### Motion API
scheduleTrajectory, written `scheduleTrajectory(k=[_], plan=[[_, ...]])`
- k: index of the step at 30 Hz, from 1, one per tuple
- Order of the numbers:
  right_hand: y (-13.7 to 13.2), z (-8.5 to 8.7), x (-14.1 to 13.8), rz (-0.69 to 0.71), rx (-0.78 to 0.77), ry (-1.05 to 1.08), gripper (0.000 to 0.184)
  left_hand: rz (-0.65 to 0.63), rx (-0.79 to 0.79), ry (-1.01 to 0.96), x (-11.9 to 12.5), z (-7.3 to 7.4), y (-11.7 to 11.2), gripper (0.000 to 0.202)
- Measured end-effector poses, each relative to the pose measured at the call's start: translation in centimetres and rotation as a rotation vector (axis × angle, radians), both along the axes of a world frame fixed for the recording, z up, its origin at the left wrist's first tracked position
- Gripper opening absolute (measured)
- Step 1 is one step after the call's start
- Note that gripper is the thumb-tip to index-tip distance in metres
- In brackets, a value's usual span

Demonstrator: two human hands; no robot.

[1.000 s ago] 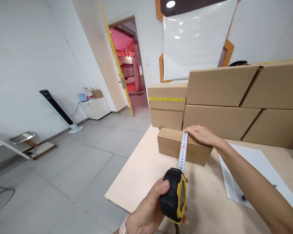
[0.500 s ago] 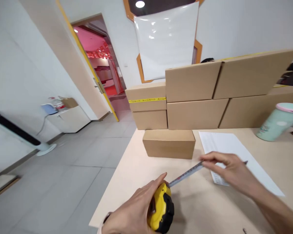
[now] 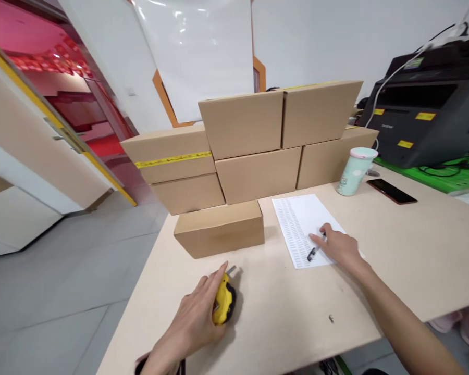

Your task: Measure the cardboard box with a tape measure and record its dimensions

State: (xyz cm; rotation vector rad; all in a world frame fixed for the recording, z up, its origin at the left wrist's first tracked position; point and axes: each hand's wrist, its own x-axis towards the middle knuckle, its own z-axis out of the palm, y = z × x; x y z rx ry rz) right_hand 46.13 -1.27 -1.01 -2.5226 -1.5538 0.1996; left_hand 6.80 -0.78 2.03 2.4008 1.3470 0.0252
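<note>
My left hand is wrapped round a yellow and black tape measure above the near part of the table. Only a short end of its metal blade sticks out. On the printed sheet of paper, my right hand has its thumb and forefinger closed about a dark pen; the pen slants, and part of it is hidden by the fingers. A small closed cardboard box lies in front of my left hand, to the left of the paper.
Larger cardboard boxes form a stacked wall behind the small box. A mint-green tumbler and a phone are at the right. Beyond stands a black printer. The wooden table ends at left above grey floor.
The tape blade has slid back into its case. My right hand has let go of it and moved to the pen on the paper. The view has turned right.
</note>
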Motion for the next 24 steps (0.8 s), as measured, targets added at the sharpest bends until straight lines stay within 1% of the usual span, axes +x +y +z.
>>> scheduleTrajectory(k=[2,4,6,7,9,11,12,14,15,16,18,19,20,21,22,24], plan=[[0.7,-0.8,0.0,0.060,-0.003,0.028,0.035,0.010,0.023,0.026,0.1,-0.2,0.6,0.100],[0.9,-1.3,0.1,0.096,0.029,0.093,0.030,0.019,0.039,0.043,0.2,-0.3,1.0,0.097],[0.6,-1.0,0.6,0.079,0.106,0.253,0.029,0.015,0.051,0.051,-0.1,-0.6,1.4,0.094],[0.1,-0.6,0.9,0.059,0.170,0.385,0.029,0.010,0.059,0.052,-0.3,-0.7,1.6,0.092],[-1.1,0.6,1.5,0.040,0.325,0.723,0.031,-0.004,0.092,0.048,-0.8,-1.2,2.0,0.088],[-2.8,2.0,1.7,0.083,0.481,1.003,0.036,-0.041,0.195,0.011,-0.7,-1.6,2.0,0.086],[-3.6,2.6,1.6,0.116,0.544,1.069,0.038,-0.072,0.271,-0.028,-0.3,-1.8,1.8,0.085],[-5.0,3.4,1.0,0.131,0.635,1.055,0.039,-0.164,0.405,-0.121,1.8,-1.8,0.7,0.085],[-5.5,3.4,0.5,0.100,0.677,1.001,0.039,-0.226,0.435,-0.171,3.4,-1.7,-0.1,0.084],[-5.8,3.3,-0.1,0.046,0.720,0.937,0.037,-0.288,0.414,-0.193,5.3,-1.6,-1.1,0.082],[-5.8,2.5,-1.4,-0.076,0.797,0.828,0.029,-0.493,0.318,-0.213,9.5,-1.3,-3.1,0.078],[-5.6,2.0,-1.9,-0.115,0.829,0.807,0.032,-0.567,0.281,-0.206,11.6,-1.3,-4.0,0.078],[-5.4,1.5,-2.4,-0.130,0.847,0.825,0.036,-0.629,0.259,-0.196,13.5,-1.4,-4.6,0.076],[-5.1,1.0,-2.8,-0.122,0.845,0.885,0.040,-0.678,0.243,-0.186,15.1,-1.7,-5.0,0.075],[-4.9,0.6,-3.0,-0.098,0.825,0.976,0.043,-0.682,0.248,-0.185,16.5,-2.1,-5.3,0.076],[-4.4,-0.2,-3.1,-0.052,0.754,1.162,0.051,-0.650,0.266,-0.174,18.2,-3.2,-5.1,0.081]])
